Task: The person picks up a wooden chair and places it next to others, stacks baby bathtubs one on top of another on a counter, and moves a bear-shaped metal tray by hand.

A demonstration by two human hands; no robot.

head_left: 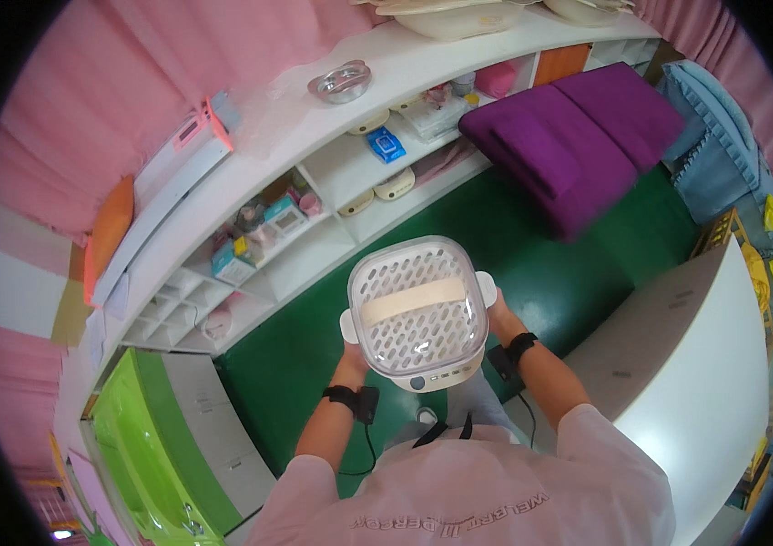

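White electric food steamer (419, 309) with a clear lid, seen in the head view held out before the torso, above the green floor (259, 382). Gripped at opposite side handles by left hand (355, 353) and right hand (499, 315), with fingers closed there but mostly hidden. Supported on forward-reaching forearms (546, 369), slanted inward, with black wrist straps (342, 395).

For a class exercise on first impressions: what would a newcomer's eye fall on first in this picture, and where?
Probably the cream, clear-lidded, rounded-square appliance at the centre, held in the person's left grip and right grip. Next, the broad purple padded-looking piece at upper right stands out against the glossy dark-green floor. The shiny lime-green unit at lower left may also catch the eye.
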